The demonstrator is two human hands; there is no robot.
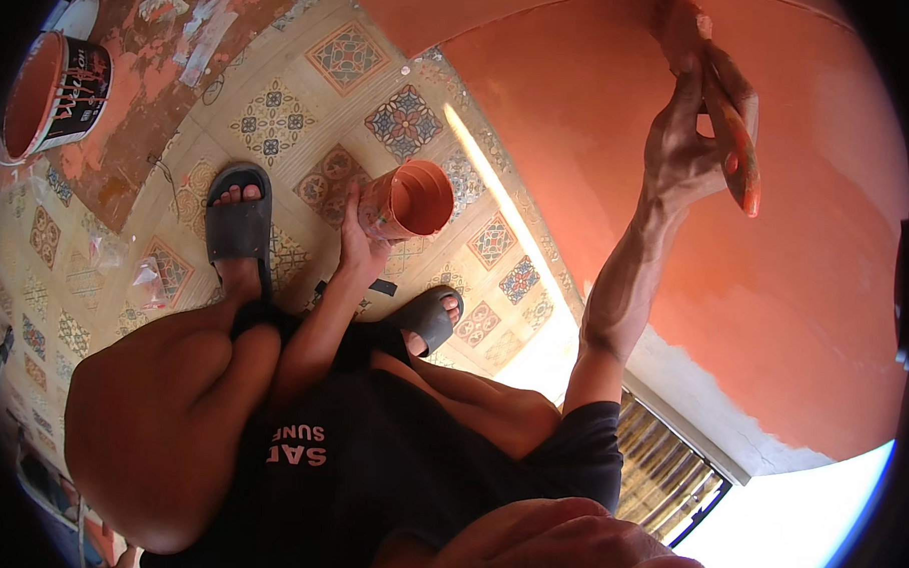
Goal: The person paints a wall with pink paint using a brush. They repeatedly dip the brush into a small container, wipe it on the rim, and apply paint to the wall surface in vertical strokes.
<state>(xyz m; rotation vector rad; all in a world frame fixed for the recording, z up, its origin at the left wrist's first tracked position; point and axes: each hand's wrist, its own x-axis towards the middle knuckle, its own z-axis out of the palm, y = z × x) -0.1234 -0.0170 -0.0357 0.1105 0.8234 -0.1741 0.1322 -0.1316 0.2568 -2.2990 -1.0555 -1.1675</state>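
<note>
My left hand (363, 245) grips a paint-smeared plastic cup (382, 206) by its side. The cup is tilted towards me and its inside is coated in terracotta-orange paint. Up at the right, my right hand (688, 146) holds a paintbrush (738, 162) by its paint-stained handle. The brush's bristle end lies close to the wall (536, 84), near the top of the view; whether it touches cannot be told. Orange paint covers most of the wall, with uneven darker and lighter patches. A bare whitish strip (710, 383) shows along its lower right edge.
A paint-streaked bucket (82, 91) stands at the far left beside a paint-splattered brown board (137, 115). Patterned tiles (350, 59) cover the floor under my sandalled feet. A clear plastic scrap (149, 284) lies at left. Slatted bars (658, 464) border the bright opening at lower right.
</note>
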